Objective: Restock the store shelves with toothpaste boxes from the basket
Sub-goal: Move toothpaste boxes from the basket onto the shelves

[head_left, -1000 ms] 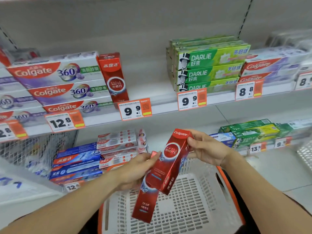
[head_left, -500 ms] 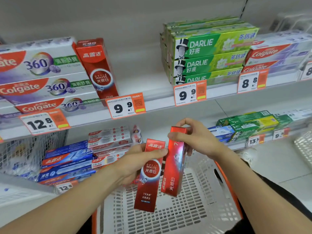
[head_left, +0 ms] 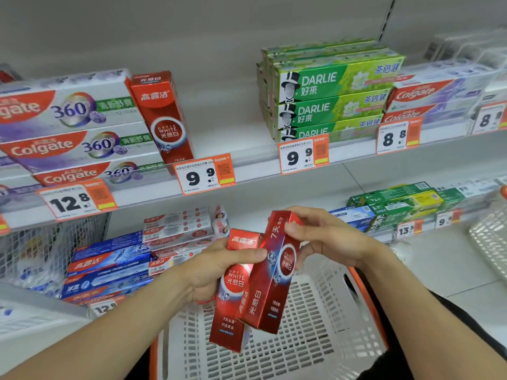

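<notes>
I hold two red Optic White toothpaste boxes upright over the white basket point(head_left: 315, 349). My left hand point(head_left: 216, 270) grips the left red box point(head_left: 229, 311) around its upper half. My right hand point(head_left: 326, 237) pinches the top of the right red box point(head_left: 270, 286), which leans against the first and overlaps it. A matching red box point(head_left: 164, 119) stands upright on the upper shelf point(head_left: 247, 171) behind a 9.9 price tag, with bare shelf to its right.
Colgate 360 boxes point(head_left: 68, 127) are stacked left of the standing red box. Green Darlie boxes point(head_left: 329, 100) are stacked to the right. The lower shelf holds blue and white boxes point(head_left: 109, 264). A wire rack point(head_left: 41, 250) is at the left, another white basket point(head_left: 491, 242) at the right edge.
The two boxes went from crossed and tilted to side by side and upright. My right hand shifted its hold to the top of the right box. The view moved closer to the shelf.
</notes>
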{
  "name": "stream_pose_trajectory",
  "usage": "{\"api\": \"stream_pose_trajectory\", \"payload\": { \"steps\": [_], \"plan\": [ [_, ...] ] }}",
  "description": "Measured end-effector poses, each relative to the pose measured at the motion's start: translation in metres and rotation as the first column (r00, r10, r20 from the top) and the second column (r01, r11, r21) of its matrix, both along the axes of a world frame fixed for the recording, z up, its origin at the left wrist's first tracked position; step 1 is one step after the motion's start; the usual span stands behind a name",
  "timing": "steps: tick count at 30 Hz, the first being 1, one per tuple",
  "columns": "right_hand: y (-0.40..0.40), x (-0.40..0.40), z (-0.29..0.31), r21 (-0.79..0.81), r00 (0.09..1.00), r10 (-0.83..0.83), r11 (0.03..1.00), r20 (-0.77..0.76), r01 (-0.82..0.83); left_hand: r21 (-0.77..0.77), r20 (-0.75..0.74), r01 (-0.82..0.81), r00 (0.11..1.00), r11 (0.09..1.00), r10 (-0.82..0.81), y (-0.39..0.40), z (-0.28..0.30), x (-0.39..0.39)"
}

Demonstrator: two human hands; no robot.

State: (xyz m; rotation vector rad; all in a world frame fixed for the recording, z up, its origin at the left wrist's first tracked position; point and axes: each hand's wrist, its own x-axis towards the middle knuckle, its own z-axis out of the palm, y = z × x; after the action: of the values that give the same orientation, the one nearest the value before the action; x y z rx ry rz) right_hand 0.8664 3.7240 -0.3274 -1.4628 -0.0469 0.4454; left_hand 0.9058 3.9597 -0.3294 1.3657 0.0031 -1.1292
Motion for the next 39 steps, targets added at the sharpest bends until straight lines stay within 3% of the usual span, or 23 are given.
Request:
{"api": "stream_pose_trajectory", "payload": {
  "steps": [4,8,10,14,16,19,21,23,32,35,39],
  "plan": [
    [0.005,-0.005,0.003,-0.052,0.982,-0.145,0.987,0.12,0.152,0.013,0.11,-0.048,0.993,0.999,0.046,0.009,0.009,0.0],
    [0.03,-0.01,0.026,-0.215,0.902,-0.321,0.897,0.288,0.387,0.093,0.3,0.034,0.952,0.995,-0.06,0.018,0.025,-0.006],
    [0.042,-0.009,0.044,-0.273,0.884,-0.293,0.874,0.364,0.403,0.113,0.384,-0.071,0.923,0.991,0.022,0.021,0.031,-0.01],
    [0.053,0.006,0.089,-0.355,0.85,-0.112,0.875,0.515,0.33,-0.001,0.493,-0.259,0.84,0.966,0.226,0.027,0.046,-0.01],
    [0.054,0.02,0.116,-0.386,0.767,-0.065,0.836,0.638,0.391,-0.087,0.49,-0.365,0.794,0.927,0.359,0.034,0.052,-0.001],
    [0.054,0.041,0.157,-0.362,0.552,-0.022,0.732,0.834,0.576,-0.159,0.433,-0.502,0.738,0.85,0.517,0.047,0.058,0.013],
    [0.055,0.056,0.179,-0.315,0.417,0.001,0.657,0.909,0.685,-0.172,0.404,-0.531,0.73,0.83,0.551,0.054,0.062,0.019],
    [0.059,0.072,0.193,-0.311,0.365,0.035,0.602,0.93,0.735,-0.182,0.385,-0.535,0.733,0.825,0.561,0.056,0.064,0.022],
    [0.084,0.131,0.168,-0.617,0.567,0.257,0.448,0.782,0.648,-0.199,0.365,-0.513,0.752,0.835,0.549,0.059,0.071,0.021],
    [0.087,0.139,0.162,-0.664,0.624,0.264,0.462,0.735,0.588,-0.176,0.369,-0.505,0.762,0.845,0.533,0.058,0.071,0.021],
    [0.084,0.147,0.16,-0.674,0.702,0.216,0.563,0.678,0.478,-0.185,0.353,-0.508,0.765,0.841,0.539,0.056,0.073,0.02]
  ]
}}
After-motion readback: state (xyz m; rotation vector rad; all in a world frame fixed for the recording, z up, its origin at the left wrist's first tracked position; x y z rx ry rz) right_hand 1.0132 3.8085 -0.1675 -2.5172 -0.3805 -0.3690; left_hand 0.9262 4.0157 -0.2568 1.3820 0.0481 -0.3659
